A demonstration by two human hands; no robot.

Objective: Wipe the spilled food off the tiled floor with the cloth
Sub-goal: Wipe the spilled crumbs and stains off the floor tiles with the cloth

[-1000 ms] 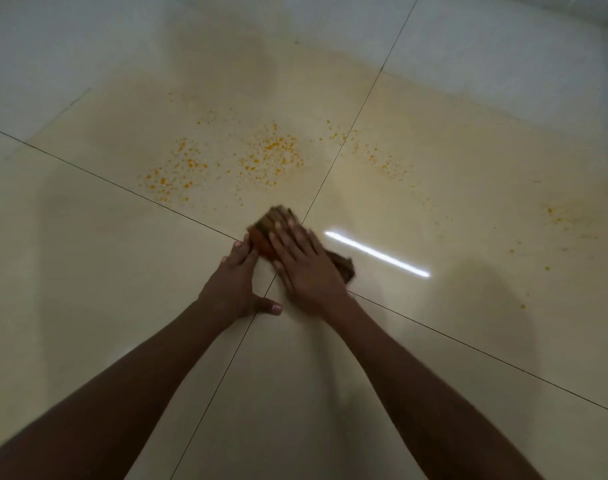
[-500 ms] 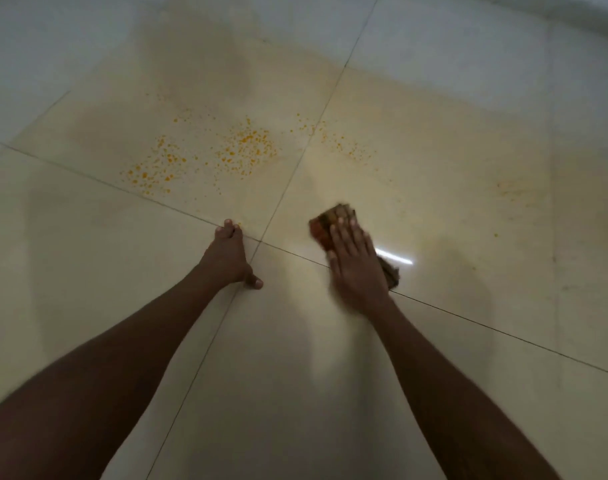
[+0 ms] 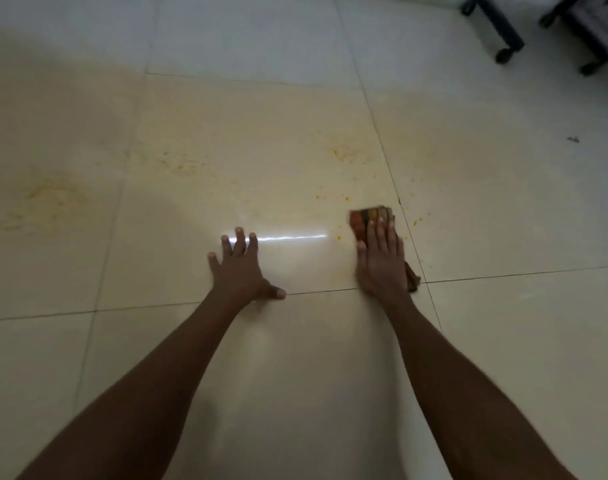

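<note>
A folded brown cloth (image 3: 365,220), stained orange at its front edge, lies on the cream tiled floor (image 3: 261,168). My right hand (image 3: 382,261) presses flat on the cloth with straight fingers, near a tile joint. My left hand (image 3: 240,268) rests flat on the bare floor to the left, fingers spread. Small orange crumbs (image 3: 417,222) lie just right of the cloth and a few ahead of it. Faint yellow smears (image 3: 344,154) mark the tile farther ahead, and a larger yellow stain (image 3: 49,195) sits far left.
Dark furniture legs on castors (image 3: 507,46) stand at the top right corner. A small dark speck (image 3: 572,139) lies on the floor at the right. A bright light reflection (image 3: 288,237) streaks the tile between my hands.
My right hand has slid the cloth to the right, away from my left hand. The view has swung right, so the dense orange crumb patches are out of sight and furniture legs appear.
</note>
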